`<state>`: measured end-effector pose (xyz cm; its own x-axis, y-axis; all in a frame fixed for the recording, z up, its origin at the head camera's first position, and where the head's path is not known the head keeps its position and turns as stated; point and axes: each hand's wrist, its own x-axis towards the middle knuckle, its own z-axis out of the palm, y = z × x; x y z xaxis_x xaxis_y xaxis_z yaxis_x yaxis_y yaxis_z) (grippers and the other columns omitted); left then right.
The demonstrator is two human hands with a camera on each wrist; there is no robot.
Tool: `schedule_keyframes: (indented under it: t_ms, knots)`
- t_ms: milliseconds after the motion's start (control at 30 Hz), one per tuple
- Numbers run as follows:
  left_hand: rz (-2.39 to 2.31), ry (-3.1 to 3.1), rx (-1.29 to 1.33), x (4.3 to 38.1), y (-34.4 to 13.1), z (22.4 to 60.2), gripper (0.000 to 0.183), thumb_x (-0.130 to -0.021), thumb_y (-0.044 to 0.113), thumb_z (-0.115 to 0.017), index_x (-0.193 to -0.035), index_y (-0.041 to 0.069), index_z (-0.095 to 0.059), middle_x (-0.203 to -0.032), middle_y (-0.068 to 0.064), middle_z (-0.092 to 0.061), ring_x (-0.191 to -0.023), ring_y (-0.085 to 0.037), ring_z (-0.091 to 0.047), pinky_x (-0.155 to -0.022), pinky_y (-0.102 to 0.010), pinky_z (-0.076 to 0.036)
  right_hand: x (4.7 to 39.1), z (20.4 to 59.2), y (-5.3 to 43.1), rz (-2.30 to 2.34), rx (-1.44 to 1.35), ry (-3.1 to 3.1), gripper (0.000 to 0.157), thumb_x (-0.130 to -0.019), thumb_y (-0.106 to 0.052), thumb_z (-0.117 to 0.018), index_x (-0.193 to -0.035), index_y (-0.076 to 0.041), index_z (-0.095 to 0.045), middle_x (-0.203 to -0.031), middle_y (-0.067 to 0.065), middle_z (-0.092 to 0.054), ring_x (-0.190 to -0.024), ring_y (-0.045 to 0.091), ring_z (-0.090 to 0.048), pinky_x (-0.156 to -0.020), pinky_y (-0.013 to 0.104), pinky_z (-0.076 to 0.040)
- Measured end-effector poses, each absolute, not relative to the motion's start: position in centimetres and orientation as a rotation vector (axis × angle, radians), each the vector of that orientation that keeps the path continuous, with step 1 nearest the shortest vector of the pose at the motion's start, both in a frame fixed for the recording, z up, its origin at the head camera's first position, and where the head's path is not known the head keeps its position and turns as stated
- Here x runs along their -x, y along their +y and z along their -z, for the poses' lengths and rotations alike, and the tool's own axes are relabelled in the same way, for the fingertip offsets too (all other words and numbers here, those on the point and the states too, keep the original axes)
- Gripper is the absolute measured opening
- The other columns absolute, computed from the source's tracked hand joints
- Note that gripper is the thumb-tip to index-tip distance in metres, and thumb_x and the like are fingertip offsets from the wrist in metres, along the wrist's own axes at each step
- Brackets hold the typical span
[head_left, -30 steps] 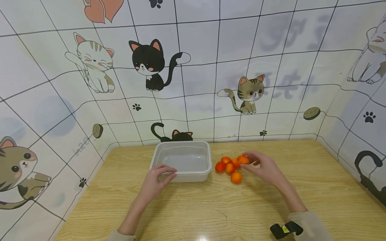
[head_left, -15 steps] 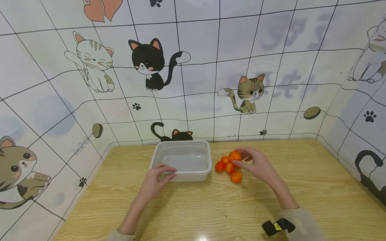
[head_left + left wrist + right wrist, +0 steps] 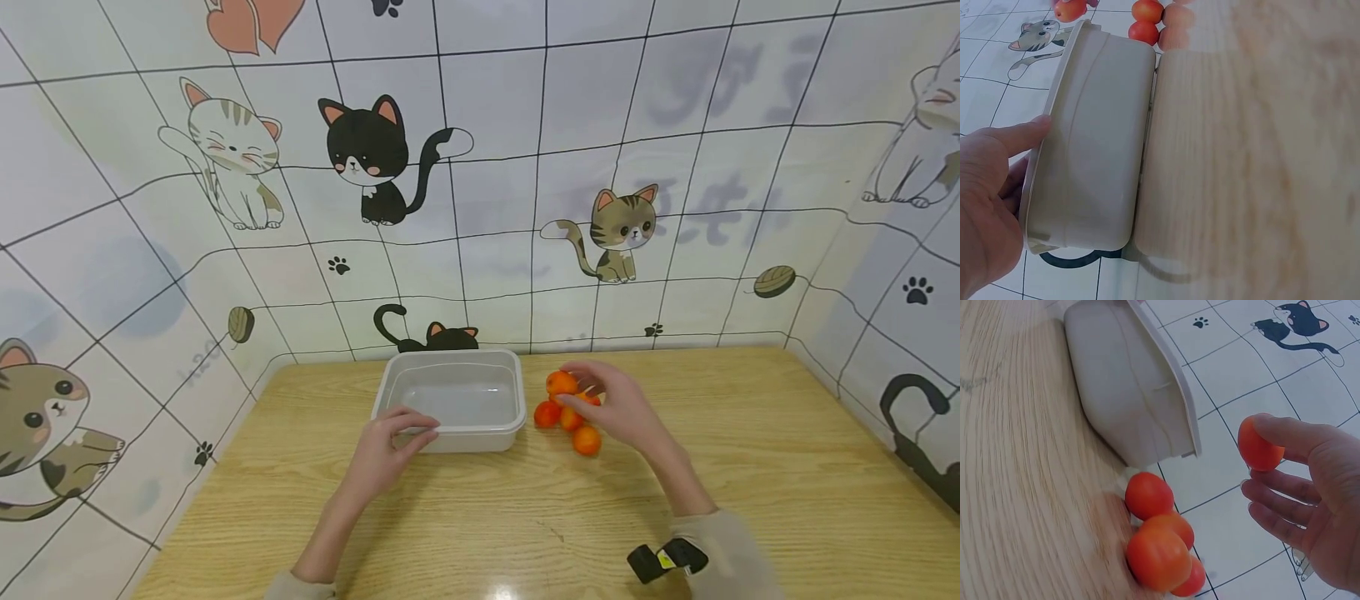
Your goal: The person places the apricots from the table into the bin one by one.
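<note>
A white rectangular plastic container [image 3: 476,442] stands uncovered on the table. My left hand [image 3: 381,454] pinches its near left rim; in the left wrist view the thumb lies against the outside and the other fingers pass behind the rim. Just right of the container, my right hand [image 3: 624,408] holds a small round orange fruit [image 3: 1259,445] between thumb and fingers, raised off the table. Below it lies a cluster of several similar fruits, among them a redder one [image 3: 547,414] and an orange one [image 3: 587,440] nearest me. My right fingers partly hide the cluster.
The wooden table [image 3: 510,517] runs up to a wall covering [image 3: 495,208] printed with cats and grid lines. A black strap with a small device [image 3: 667,560] sits at my right sleeve.
My right hand has lifted the orange fruit from the cluster and carried it left toward the container. My left hand has stayed at the rim.
</note>
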<state>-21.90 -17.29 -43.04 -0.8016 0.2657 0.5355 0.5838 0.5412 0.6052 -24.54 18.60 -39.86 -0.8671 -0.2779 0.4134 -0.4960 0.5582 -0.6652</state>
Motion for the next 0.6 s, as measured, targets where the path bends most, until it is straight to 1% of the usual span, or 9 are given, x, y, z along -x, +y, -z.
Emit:
schedule_keyframes:
  t_ms: [133,267,600]
  knots:
    - [1.167,-2.415,0.682,21.9,-17.3,42.9,0.01,-0.085,0.011,-0.081,-0.095,0.013,-0.08,-0.095,0.009,-0.071,-0.092,-0.013,-0.068,-0.079,-0.032,-0.056,24.6,39.8,17.6,-1.236,-0.659,-2.532,0.044,-0.09,-0.02,-0.078,-0.129,-0.004,-0.064,-0.112,0.008,-0.07,-0.093,0.023,-0.066,-0.082,0.048,-0.056]
    - [1.177,-2.419,0.674,21.8,-17.2,42.9,0.009,-0.085,0.012,-0.082,-0.094,0.013,-0.079,-0.095,0.009,-0.07,-0.091,-0.013,-0.068,-0.078,-0.032,-0.056,24.6,39.7,16.4,-1.272,-0.684,-2.51,0.044,-0.089,-0.017,-0.079,-0.128,-0.002,-0.064,-0.112,0.01,-0.069,-0.092,0.025,-0.066,-0.082,0.049,-0.056]
    - [1.177,-2.417,0.668,22.0,-17.2,42.9,0.009,-0.084,0.012,-0.082,-0.093,0.012,-0.079,-0.094,0.01,-0.07,-0.09,-0.013,-0.068,-0.078,-0.031,-0.056,24.8,40.3,13.8,-1.379,-0.765,-2.452,0.04,-0.087,-0.014,-0.082,-0.122,-0.005,-0.067,-0.109,0.006,-0.07,-0.086,0.021,-0.067,-0.077,0.046,-0.058]
